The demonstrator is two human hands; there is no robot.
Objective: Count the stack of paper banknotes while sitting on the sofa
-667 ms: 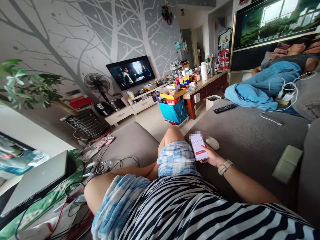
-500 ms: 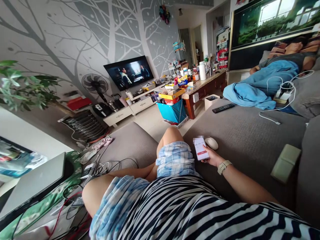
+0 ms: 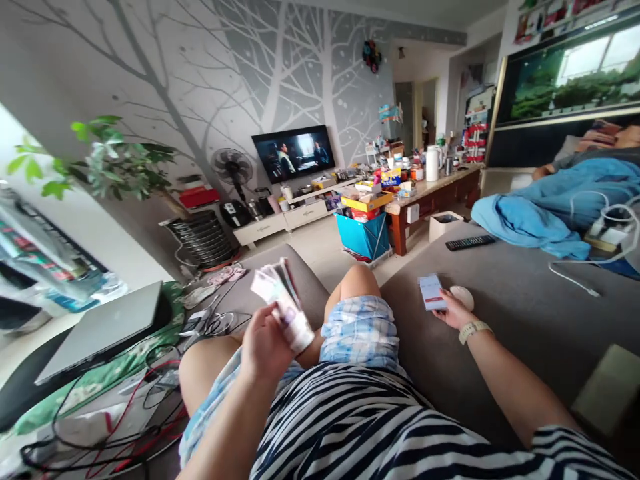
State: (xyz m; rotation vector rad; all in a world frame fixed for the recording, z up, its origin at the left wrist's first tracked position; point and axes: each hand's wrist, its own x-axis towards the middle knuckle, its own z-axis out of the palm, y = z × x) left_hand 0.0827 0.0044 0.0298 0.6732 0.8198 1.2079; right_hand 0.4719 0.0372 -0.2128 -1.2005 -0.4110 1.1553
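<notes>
My left hand is closed around a blurred bundle of flat, pale printed pieces that look like banknotes, held above my bent leg. Its upper ends fan apart. On the right, my right hand grips a phone by its lower edge, just over the grey sofa. The phone's lit white screen has a red bar near the bottom. A white rounded object lies right behind the fingers of my right hand. A pale watch is on my right wrist.
Tangled cables and a closed laptop are at the left. A remote lies on the sofa near a person under a blue blanket. A crowded table, blue bin and television stand ahead.
My left hand has come into view with the bundle in it. The camera view has turned, so the room and the phone sit differently in the picture. My right hand still holds the phone.
</notes>
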